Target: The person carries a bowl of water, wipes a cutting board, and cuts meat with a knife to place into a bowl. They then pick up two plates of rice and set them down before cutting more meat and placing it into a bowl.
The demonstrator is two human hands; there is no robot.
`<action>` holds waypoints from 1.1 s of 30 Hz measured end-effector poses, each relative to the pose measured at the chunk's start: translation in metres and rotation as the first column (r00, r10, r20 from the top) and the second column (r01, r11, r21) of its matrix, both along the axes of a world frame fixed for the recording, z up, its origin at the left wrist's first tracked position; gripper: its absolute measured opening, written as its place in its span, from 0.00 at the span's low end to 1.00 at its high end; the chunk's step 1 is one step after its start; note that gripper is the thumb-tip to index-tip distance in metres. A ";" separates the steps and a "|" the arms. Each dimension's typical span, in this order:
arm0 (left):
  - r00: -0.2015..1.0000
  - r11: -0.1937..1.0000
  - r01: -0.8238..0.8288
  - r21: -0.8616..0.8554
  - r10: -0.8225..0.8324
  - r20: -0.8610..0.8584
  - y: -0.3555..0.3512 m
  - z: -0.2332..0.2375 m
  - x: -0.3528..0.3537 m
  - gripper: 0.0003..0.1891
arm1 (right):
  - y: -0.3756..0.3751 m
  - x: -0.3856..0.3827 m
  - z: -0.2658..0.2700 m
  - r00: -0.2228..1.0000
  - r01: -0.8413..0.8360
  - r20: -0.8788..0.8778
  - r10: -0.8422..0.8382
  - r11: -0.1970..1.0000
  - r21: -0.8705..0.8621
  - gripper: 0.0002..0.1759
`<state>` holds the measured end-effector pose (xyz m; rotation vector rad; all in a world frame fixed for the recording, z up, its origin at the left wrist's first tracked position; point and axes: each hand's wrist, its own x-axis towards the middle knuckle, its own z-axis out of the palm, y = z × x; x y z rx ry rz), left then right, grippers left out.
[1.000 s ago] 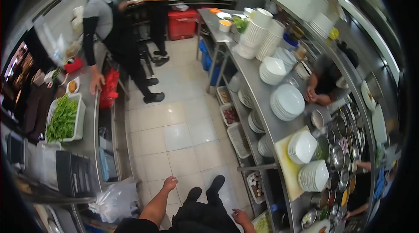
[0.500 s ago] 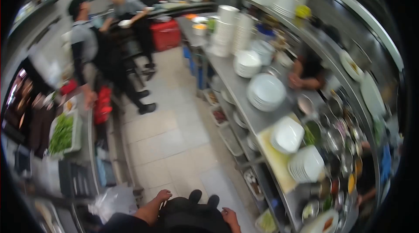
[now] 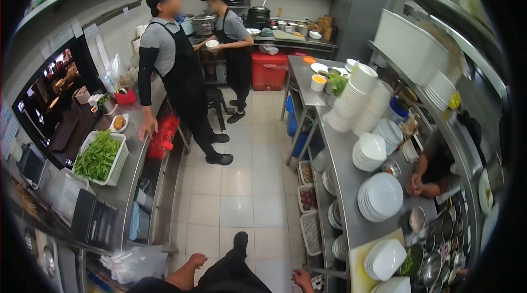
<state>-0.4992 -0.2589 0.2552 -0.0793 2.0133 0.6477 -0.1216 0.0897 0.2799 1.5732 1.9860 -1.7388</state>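
My left hand [image 3: 196,261] hangs low beside my dark-clad legs, fingers loosely curled and nothing visible in it. On the other side, at the bottom of the view, my right hand [image 3: 301,278] hangs with its fingers partly apart, also holding nothing that I can see. A white plastic bag [image 3: 134,264] is nearest to my left hand. The right hand is near the lower shelves of the steel counter [image 3: 343,183], apart from them. One black shoe [image 3: 240,241] is stretched forward on the tiled floor [image 3: 236,210].
Two people in black aprons [image 3: 184,68] stand ahead on the left; one holds a white bowl [image 3: 212,44]. Leafy greens [image 3: 99,157] fill a white basket on the left counter. Stacked plates [image 3: 379,197] line the right counter, where another person's hands [image 3: 420,184] rest. A red bin [image 3: 269,70] stands behind.
My view has moved forward and swung left, and is sharper. One leg now reaches ahead of the other. The far person still holds the white bowl.
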 end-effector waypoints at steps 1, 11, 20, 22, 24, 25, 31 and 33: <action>0.997 0.998 0.015 -0.067 -0.010 0.076 -0.001 -0.006 -0.014 0.15 | 0.016 -0.025 -0.003 1.000 -0.009 0.006 0.009 1.000 0.009 0.19; 0.974 0.976 -0.219 -0.014 0.219 0.054 0.074 0.023 -0.179 0.14 | 0.108 -0.261 0.074 0.898 -0.429 0.156 0.410 0.896 0.116 0.25; 0.906 0.902 -0.413 0.126 0.421 -0.038 0.203 0.024 -0.297 0.23 | 0.256 -0.428 0.036 0.851 -0.523 0.146 0.505 0.840 0.146 0.24; 0.929 0.926 -0.369 0.079 0.369 0.023 0.208 -0.007 -0.308 0.23 | 0.298 -0.469 0.029 0.835 -0.549 0.152 0.529 0.821 0.159 0.25; 0.922 0.931 -0.364 -0.037 0.366 0.124 0.231 0.008 -0.321 0.12 | 0.349 -0.527 0.014 0.835 -0.550 0.147 0.531 0.811 0.197 0.25; 0.877 0.888 -0.453 -0.072 0.459 0.140 0.237 0.014 -0.322 0.09 | 0.370 -0.552 0.014 0.841 -0.541 0.144 0.521 0.817 0.198 0.25; 0.866 0.860 -0.496 0.120 0.482 0.131 0.316 0.049 -0.388 0.06 | 0.498 -0.717 0.061 0.825 -0.564 0.011 0.564 0.825 0.035 0.21; 0.799 0.799 -0.600 0.032 0.597 0.069 0.366 0.054 -0.417 0.10 | 0.534 -0.770 0.063 0.794 -0.607 0.021 0.608 0.789 0.099 0.20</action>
